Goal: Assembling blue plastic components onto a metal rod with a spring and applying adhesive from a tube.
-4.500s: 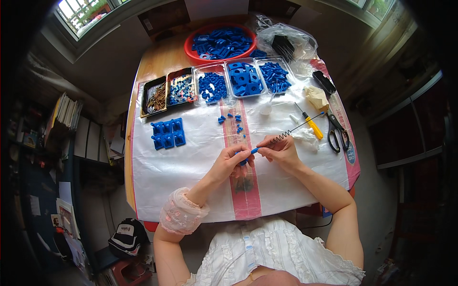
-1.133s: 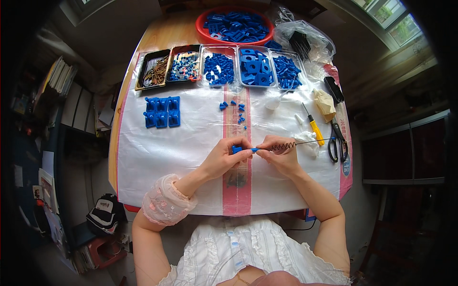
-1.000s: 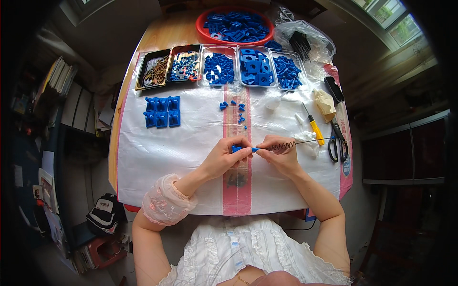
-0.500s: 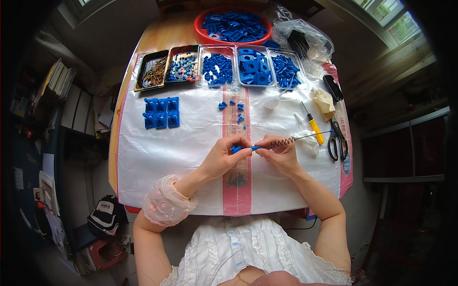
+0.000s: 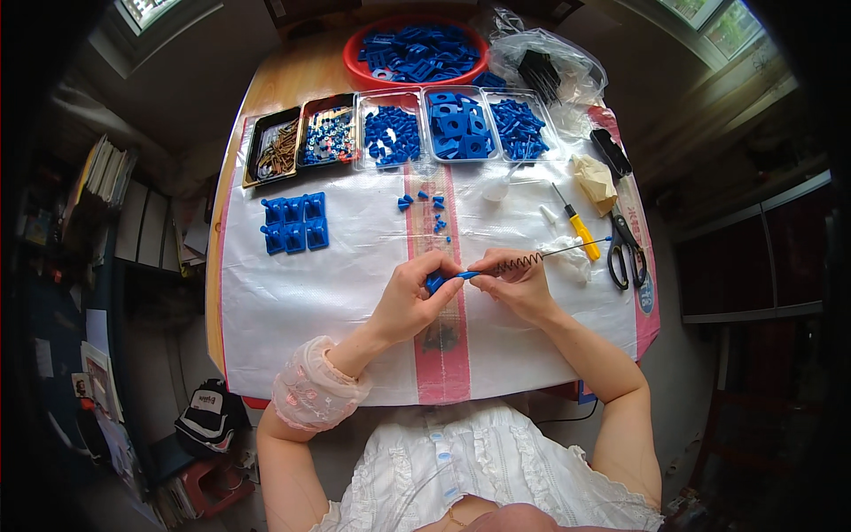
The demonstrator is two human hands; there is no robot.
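My left hand (image 5: 413,296) pinches a blue plastic part (image 5: 434,282) between thumb and fingers, over the middle of the table. Close beside it, my right hand (image 5: 518,291) grips a thin metal rod with a dark coil spring (image 5: 521,263) round it. The rod runs out to the right and ends in a small blue tip (image 5: 608,238). Between the two sets of fingertips a narrow blue piece (image 5: 468,275) shows; how it joins the rod is hidden. Beyond my hands lie several small blue plugs (image 5: 438,203) and a block of blue assembled pieces (image 5: 295,222).
Along the back stand black trays of screws (image 5: 251,171) and nuts, then clear trays of blue parts (image 5: 461,160). Behind them is a red basin (image 5: 355,73). A yellow screwdriver (image 5: 585,236), black scissors (image 5: 615,269) and a crumpled tan wrapper (image 5: 594,184) lie at the right.
The whole view has tilted slightly. My hands keep nearly the same pinch on the blue part and the spring rod; no object on the table has visibly moved.
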